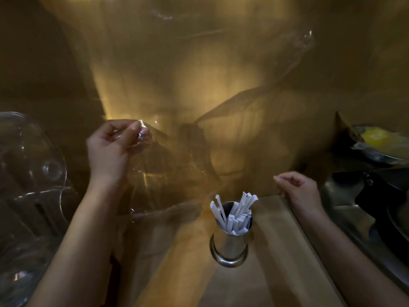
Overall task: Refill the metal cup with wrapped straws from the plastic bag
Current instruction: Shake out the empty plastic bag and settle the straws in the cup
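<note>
the wrapped straws are plain white, with no print that shows. the metal cup is shiny silver with pale reflections down its side. the plastic bag is clear and colourless, tinted amber by the warm light. the tabletop is light brown wood with faint grain. at its right edge, something bright yellow lies on a dark dish.
</note>
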